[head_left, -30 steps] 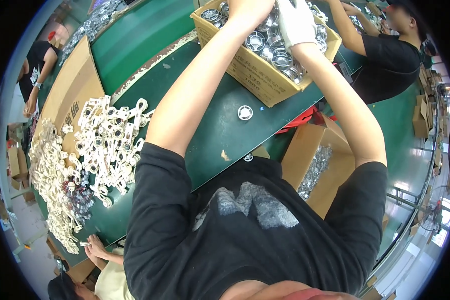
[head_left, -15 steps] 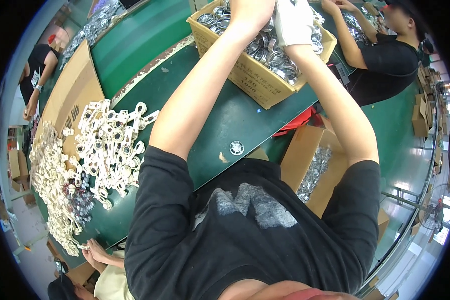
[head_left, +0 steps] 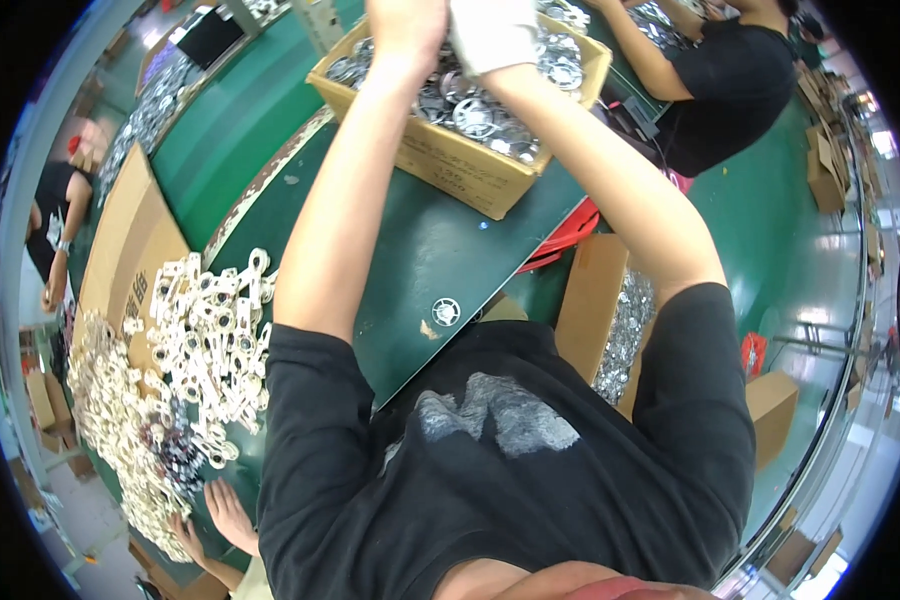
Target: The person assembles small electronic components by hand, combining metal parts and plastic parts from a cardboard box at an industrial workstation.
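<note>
Silver spoked discs (head_left: 475, 118) fill the tan cardboard box (head_left: 458, 176) at the bare left hand (head_left: 408, 24) and white-gloved right hand (head_left: 492, 34), grips indiscernible, while one pale spoked disc (head_left: 446, 312), now nearer the edge of the green bench (head_left: 420, 245), sits outside the batch.

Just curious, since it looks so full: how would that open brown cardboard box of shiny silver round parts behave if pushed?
The open brown cardboard box is probably heavy for its size, being filled with shiny silver round parts that look metallic. Being cardboard, it might flex where pushed. The parts lie loose near the top, so some could spill if it tips.
</note>
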Demonstrator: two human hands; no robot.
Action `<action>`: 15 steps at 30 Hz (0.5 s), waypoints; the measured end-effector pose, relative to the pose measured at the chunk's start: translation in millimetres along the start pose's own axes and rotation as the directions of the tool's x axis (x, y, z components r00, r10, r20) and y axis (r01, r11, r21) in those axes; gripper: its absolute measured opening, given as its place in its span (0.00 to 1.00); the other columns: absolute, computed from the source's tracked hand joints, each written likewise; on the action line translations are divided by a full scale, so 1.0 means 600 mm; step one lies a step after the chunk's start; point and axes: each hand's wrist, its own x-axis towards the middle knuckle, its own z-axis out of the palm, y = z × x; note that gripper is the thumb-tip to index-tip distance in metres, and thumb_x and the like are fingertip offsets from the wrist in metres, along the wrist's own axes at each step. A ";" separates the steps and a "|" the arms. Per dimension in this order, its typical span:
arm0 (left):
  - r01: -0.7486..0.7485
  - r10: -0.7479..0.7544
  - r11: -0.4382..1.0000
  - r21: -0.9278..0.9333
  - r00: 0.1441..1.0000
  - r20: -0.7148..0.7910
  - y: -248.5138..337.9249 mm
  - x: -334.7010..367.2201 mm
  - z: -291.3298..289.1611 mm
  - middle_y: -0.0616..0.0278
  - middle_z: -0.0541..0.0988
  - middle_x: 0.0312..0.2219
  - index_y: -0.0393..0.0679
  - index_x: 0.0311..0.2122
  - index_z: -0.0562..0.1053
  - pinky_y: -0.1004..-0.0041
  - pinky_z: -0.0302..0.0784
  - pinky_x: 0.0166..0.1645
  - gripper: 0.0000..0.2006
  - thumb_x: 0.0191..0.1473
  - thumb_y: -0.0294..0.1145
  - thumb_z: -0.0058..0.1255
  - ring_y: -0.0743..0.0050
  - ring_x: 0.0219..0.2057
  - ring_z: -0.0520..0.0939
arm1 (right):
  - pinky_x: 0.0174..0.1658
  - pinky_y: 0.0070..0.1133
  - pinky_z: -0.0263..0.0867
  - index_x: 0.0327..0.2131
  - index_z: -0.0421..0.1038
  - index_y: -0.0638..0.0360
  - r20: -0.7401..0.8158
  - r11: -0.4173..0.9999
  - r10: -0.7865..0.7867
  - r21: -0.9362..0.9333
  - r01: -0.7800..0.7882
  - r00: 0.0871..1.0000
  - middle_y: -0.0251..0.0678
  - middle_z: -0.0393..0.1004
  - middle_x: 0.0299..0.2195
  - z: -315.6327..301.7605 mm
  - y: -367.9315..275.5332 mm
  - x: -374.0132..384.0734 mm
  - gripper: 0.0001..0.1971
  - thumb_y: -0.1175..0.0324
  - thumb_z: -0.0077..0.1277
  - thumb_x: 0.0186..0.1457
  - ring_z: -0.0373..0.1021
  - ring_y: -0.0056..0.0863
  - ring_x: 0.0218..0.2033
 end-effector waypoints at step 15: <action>-0.409 0.413 0.904 0.124 0.911 -0.007 0.147 -0.019 0.005 0.60 0.79 0.40 0.33 0.49 0.73 0.76 0.71 0.51 0.14 0.66 0.33 0.47 0.74 0.43 0.76 | 0.51 0.31 0.69 0.48 0.74 0.67 -0.221 0.879 -0.295 0.318 0.355 0.929 0.48 0.78 0.41 -0.003 -0.143 0.041 0.15 0.66 0.52 0.63 0.74 0.44 0.46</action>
